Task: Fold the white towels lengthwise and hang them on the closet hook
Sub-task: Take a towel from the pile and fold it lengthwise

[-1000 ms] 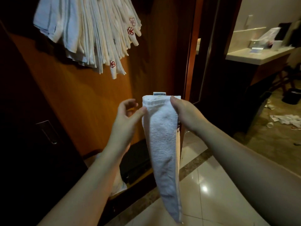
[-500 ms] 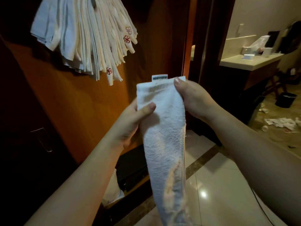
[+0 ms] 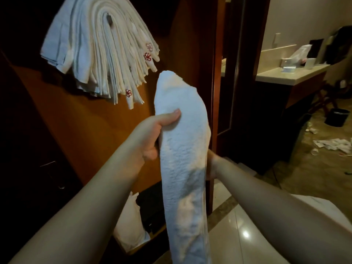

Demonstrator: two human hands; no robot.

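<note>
A long white towel (image 3: 182, 149), folded narrow, hangs upright in front of me. My left hand (image 3: 150, 134) grips it near the top, thumb pressed on its front. My right hand (image 3: 211, 164) is mostly hidden behind the towel lower down; its fingers cannot be made out. Up on the left, several folded white towels (image 3: 99, 54) with red flower marks drape over a metal closet hook (image 3: 110, 19) on the wooden closet panel (image 3: 85, 130).
A dark closet door frame (image 3: 217, 92) stands just right of the towel. A white bag (image 3: 131, 221) sits at the closet floor. At the right are a counter (image 3: 289, 75), a black bin (image 3: 339, 120) and paper litter (image 3: 333, 144) on the floor.
The towel has risen toward the hung towels and its top has flopped over. My right hand dropped from the top corner to behind the towel's middle. My left hand now grips higher.
</note>
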